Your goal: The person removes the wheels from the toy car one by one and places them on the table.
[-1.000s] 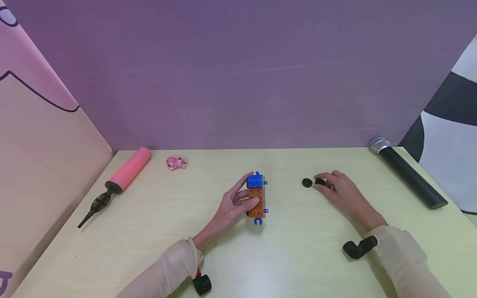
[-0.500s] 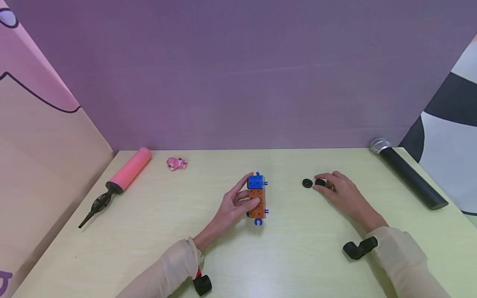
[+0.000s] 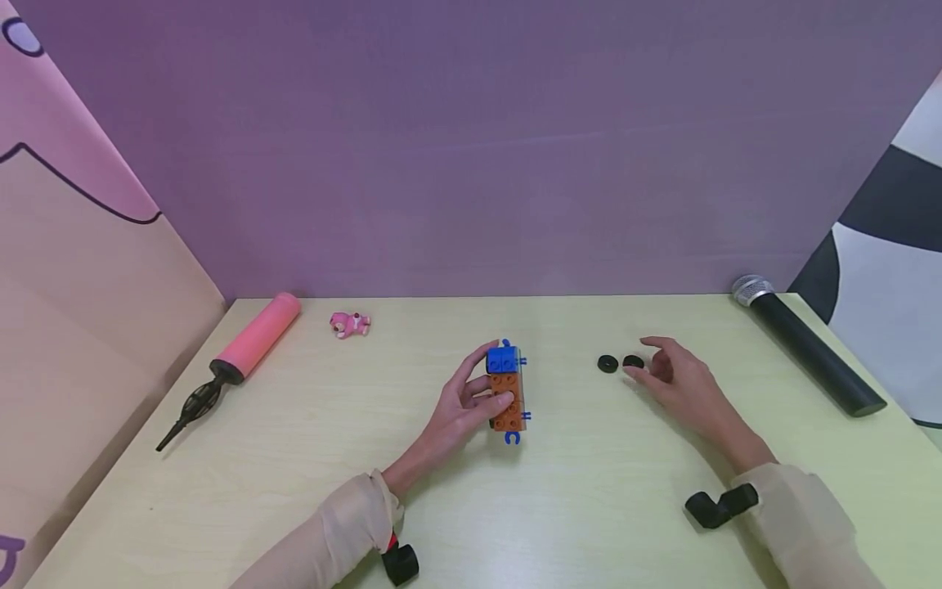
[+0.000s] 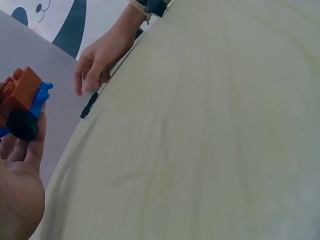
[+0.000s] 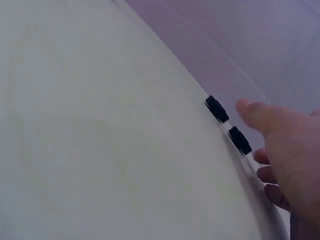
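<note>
My left hand (image 3: 455, 417) grips a building-block toy car (image 3: 505, 359), its thumb across the orange studded brick. The car has a blue brick at the far end and a blue clip at the near end. Blue axle pins stick out bare on its right side. In the left wrist view a black wheel (image 4: 22, 125) sits on its other side. Two loose black wheels lie side by side on the table, a left one (image 3: 607, 363) and a right one (image 3: 632, 360). Close over the right one is my right hand (image 3: 680, 388), thumb and index finger spread, holding nothing.
A pink hand pump (image 3: 259, 335) with a black nozzle lies at the left of the light wooden table (image 3: 559, 507). Near the back edge is a small pink bear figure (image 3: 349, 324). A black microphone (image 3: 813, 352) lies along the right side. A purple wall stands behind.
My right hand has spread its thumb and index finger off the right wheel and drawn back slightly to the right. The left hand keeps its hold on the toy car, almost unmoved.
</note>
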Demonstrator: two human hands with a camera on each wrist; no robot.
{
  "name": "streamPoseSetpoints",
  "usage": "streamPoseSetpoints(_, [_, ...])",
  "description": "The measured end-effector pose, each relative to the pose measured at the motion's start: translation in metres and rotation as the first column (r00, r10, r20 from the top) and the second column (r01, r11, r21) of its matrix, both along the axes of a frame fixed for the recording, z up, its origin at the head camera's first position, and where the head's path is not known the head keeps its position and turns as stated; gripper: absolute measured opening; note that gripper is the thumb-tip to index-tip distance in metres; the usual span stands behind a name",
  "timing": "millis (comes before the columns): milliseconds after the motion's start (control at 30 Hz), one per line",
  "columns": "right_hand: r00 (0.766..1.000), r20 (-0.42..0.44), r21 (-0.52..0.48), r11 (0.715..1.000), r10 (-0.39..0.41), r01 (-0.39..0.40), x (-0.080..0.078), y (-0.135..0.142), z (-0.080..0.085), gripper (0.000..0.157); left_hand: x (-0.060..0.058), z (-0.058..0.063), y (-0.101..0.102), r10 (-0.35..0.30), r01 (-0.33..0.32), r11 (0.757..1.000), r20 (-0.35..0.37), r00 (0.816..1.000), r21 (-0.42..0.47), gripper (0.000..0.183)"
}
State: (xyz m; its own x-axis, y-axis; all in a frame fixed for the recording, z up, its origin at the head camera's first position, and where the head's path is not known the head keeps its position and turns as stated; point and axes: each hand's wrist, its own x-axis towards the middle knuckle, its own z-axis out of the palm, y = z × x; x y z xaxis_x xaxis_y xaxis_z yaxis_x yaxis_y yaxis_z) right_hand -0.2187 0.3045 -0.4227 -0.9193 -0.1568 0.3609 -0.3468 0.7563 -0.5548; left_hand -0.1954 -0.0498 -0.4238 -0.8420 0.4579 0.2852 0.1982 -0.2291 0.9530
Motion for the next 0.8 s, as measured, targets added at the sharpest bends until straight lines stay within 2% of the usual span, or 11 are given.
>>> streamPoseSetpoints(133, [0.996, -0.077, -0.092, 0.994, 0.053, -0.06, 0.011, -0.014, -0.002, 0.039, 0.0, 0.0, 0.002, 0.019, -0.019, 1.0, 0.0, 1.0, 0.013, 0.07])
streamPoseSetpoints(267, [0.972, -0.161, -0.147, 0.969, 0.172, -0.197, 0.029, -0.045, 0.0, 0.027, 0.001, 0.001, 0.003, 0.028, -0.028, 1.0, 0.002, 1.0, 0.006, 0.074])
streamPoseSetpoints(333, [0.961, -0.148, -0.174, 0.95, 0.236, -0.26, 0.041, -0.063, 0.003, 0.024, 0.001, 0.001, 0.004, 0.029, -0.029, 1.0, 0.01, 1.0, -0.008, 0.077])
streamPoseSetpoints(400, [0.956, -0.098, -0.201, 0.936, 0.275, -0.29, 0.052, -0.083, 0.006, 0.022, 0.002, 0.001, 0.005, 0.029, -0.028, 0.999, 0.025, 0.999, -0.018, 0.08])
streamPoseSetpoints(567, [0.96, 0.057, -0.246, 0.936, 0.275, -0.253, 0.075, -0.124, 0.012, 0.024, 0.005, 0.003, 0.007, 0.009, -0.009, 1.0, 0.035, 0.999, -0.015, 0.078])
streamPoseSetpoints(700, [0.966, 0.117, -0.279, 0.941, 0.23, -0.191, 0.08, -0.141, 0.013, 0.023, 0.007, 0.003, 0.009, -0.006, 0.006, 1.0, 0.026, 1.0, -0.008, 0.072])
streamPoseSetpoints(800, [0.968, 0.139, -0.304, 0.94, 0.207, -0.158, 0.08, -0.145, 0.013, 0.024, 0.008, 0.002, 0.011, -0.008, 0.008, 1.0, 0.05, 0.999, -0.004, 0.068])
